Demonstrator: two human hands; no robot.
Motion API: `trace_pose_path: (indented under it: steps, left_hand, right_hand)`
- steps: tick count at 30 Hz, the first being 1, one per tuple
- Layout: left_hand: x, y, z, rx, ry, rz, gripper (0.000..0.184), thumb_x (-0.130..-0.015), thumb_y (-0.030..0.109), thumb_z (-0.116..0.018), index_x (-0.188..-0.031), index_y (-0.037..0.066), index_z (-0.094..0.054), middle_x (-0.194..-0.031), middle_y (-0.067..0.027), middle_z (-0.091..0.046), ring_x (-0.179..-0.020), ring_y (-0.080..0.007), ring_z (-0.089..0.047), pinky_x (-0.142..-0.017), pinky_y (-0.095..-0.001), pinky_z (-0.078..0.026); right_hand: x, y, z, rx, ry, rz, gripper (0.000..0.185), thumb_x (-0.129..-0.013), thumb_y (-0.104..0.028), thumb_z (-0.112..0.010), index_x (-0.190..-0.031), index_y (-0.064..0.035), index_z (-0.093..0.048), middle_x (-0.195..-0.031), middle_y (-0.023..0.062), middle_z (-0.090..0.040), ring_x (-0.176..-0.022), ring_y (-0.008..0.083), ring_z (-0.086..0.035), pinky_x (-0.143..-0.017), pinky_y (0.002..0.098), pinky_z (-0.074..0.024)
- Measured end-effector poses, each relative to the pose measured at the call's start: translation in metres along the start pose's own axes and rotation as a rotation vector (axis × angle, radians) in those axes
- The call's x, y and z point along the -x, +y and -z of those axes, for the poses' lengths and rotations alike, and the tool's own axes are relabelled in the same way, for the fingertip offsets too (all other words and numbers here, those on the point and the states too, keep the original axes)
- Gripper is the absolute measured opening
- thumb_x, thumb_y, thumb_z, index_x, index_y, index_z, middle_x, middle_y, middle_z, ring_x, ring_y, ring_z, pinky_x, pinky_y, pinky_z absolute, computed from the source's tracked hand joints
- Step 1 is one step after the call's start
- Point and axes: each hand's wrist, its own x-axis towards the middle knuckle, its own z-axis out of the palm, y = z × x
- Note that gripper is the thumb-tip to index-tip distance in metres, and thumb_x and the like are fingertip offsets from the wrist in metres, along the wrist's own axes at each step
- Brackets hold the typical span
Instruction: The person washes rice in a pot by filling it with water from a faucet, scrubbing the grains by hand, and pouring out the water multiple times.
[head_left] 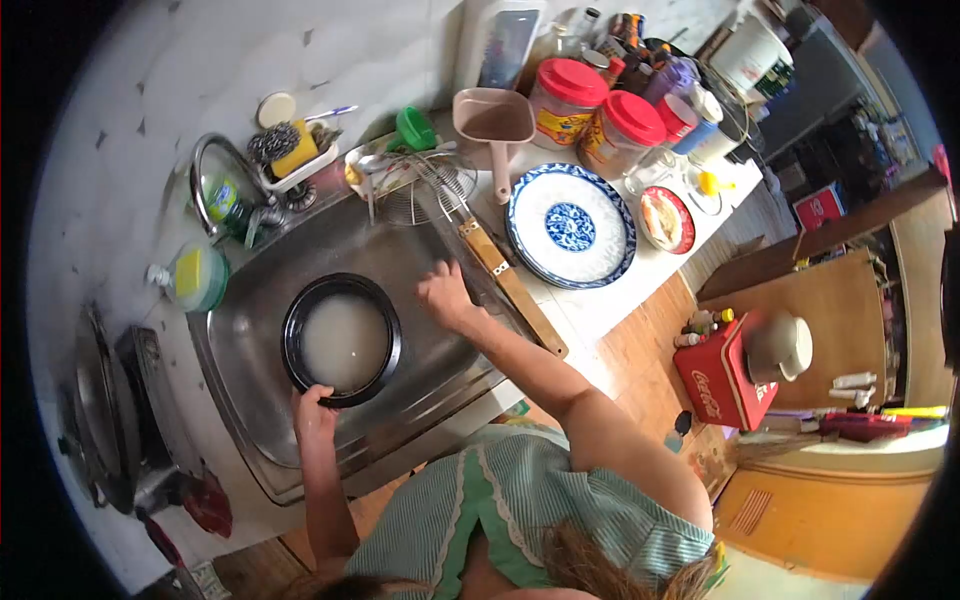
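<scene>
A round black pot with cloudy whitish water in it sits in the steel sink. My left hand is closed on the pot's near rim, thumb at the edge. Over the right part of the sink, apart from the pot, my right hand is raised with its fingers curled in. No object shows in those fingers; the palm side is hidden. The curved faucet stands at the sink's back left corner.
A wooden-handled grill rack lies along the sink's right edge. Blue-patterned plates, a pink dipper and red-lidded jars stand beyond. Left of the sink are a soap tub and dark pans.
</scene>
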Motion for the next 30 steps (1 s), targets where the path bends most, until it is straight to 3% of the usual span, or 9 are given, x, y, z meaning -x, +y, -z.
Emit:
trace_pose_path:
  steps: [1,4,7,12,16,20,23,27,30]
  left_hand:
    - [-0.004,0.000,0.005,0.008,-0.019,-0.001,0.055,-0.060,-0.006,-0.049,-0.114,0.005,-0.044,-0.099,-0.0092,-0.051,-0.079,-0.0235,-0.057,-0.056,-0.0333,-0.051]
    - [0.009,0.008,-0.008,-0.019,-0.074,-0.032,0.056,-0.060,-0.005,-0.048,-0.115,0.005,-0.044,-0.102,-0.0099,-0.052,-0.082,-0.0242,-0.058,-0.061,-0.0339,-0.054]
    - [-0.005,0.008,0.006,-0.091,-0.150,0.038,0.059,-0.060,-0.005,-0.048,-0.117,0.006,-0.043,-0.105,-0.0102,-0.051,-0.087,-0.0260,-0.058,-0.064,-0.0356,-0.055]
    - [0.022,0.020,-0.026,-0.104,-0.170,0.012,0.056,-0.061,-0.003,-0.051,-0.116,0.009,-0.045,-0.104,-0.0093,-0.054,-0.090,-0.0262,-0.057,-0.070,-0.0411,-0.052]
    - [0.036,0.024,-0.045,-0.137,-0.195,0.004,0.057,-0.062,-0.004,-0.049,-0.117,0.010,-0.044,-0.106,-0.0093,-0.053,-0.093,-0.0268,-0.057,-0.074,-0.0419,-0.052]
    - [0.053,0.031,-0.066,-0.178,-0.233,0.035,0.060,-0.061,-0.005,-0.047,-0.119,0.007,-0.043,-0.109,-0.0099,-0.051,-0.094,-0.0267,-0.056,-0.074,-0.0391,-0.053]
    - [0.062,0.032,-0.081,-0.213,-0.306,0.058,0.056,-0.064,-0.004,-0.046,-0.118,0.009,-0.044,-0.109,-0.0096,-0.053,-0.096,-0.0270,-0.056,-0.078,-0.0426,-0.051]
    - [0.100,0.037,-0.136,-0.293,-0.375,0.088,0.057,-0.063,-0.004,-0.046,-0.119,0.007,-0.045,-0.110,-0.0096,-0.053,-0.099,-0.0263,-0.055,-0.078,-0.0394,-0.052]
    - [0.109,0.027,-0.174,-0.365,-0.462,0.113,0.064,-0.062,-0.004,-0.047,-0.125,0.008,-0.040,-0.116,-0.0099,-0.050,-0.101,-0.0259,-0.054,-0.082,-0.0419,-0.050]
  right_hand:
    - [0.007,0.000,-0.001,0.283,0.156,0.146,0.013,-0.062,0.002,-0.054,-0.072,-0.0060,-0.058,-0.067,0.0098,-0.058,-0.072,0.0343,-0.058,-0.069,0.0398,-0.0474]
    - [0.013,-0.008,0.009,-0.316,0.143,-0.315,0.010,-0.060,0.002,-0.052,-0.066,-0.0053,-0.054,-0.073,0.0126,-0.057,-0.075,0.0347,-0.056,-0.068,0.0417,-0.0462]
    - [0.013,-0.003,0.026,-0.336,0.044,-0.405,0.011,-0.058,0.003,-0.052,-0.065,-0.0039,-0.048,-0.083,0.0133,-0.057,-0.080,0.0333,-0.055,-0.067,0.0434,-0.0445]
    - [0.025,0.006,0.035,-0.114,-0.305,-0.142,0.061,-0.071,-0.004,-0.056,-0.130,-0.0083,-0.039,-0.134,0.0224,-0.035,-0.125,0.0321,-0.034,-0.104,0.0389,-0.0282]
    - [0.019,-0.003,0.045,-0.995,-0.058,-0.410,0.052,-0.087,-0.032,-0.052,-0.127,-0.0005,-0.038,-0.120,0.0243,-0.048,-0.114,0.0311,-0.047,-0.094,0.0415,-0.0374]
    - [0.009,-0.017,0.100,-1.251,-0.257,-0.508,0.055,-0.087,-0.040,-0.052,-0.124,-0.0014,-0.040,-0.086,0.0061,-0.057,-0.068,0.0136,-0.054,-0.056,0.0250,-0.0428]
    - [0.013,-0.003,0.098,-1.066,-0.125,-0.230,0.056,-0.081,-0.031,-0.062,-0.124,-0.0023,-0.040,-0.086,0.0064,-0.057,-0.070,0.0125,-0.054,-0.056,0.0244,-0.0426]
    - [0.029,-0.002,0.184,-1.042,-0.243,-0.540,0.057,-0.072,-0.013,-0.067,-0.121,0.0018,-0.043,-0.094,0.0126,-0.059,-0.079,0.0137,-0.056,-0.057,0.0247,-0.0455]
    - [0.046,0.043,0.188,-1.241,-0.172,-0.395,0.068,-0.070,-0.012,-0.067,-0.128,0.0058,-0.035,-0.110,0.0239,-0.055,-0.098,0.0230,-0.056,-0.088,0.0315,-0.0427]
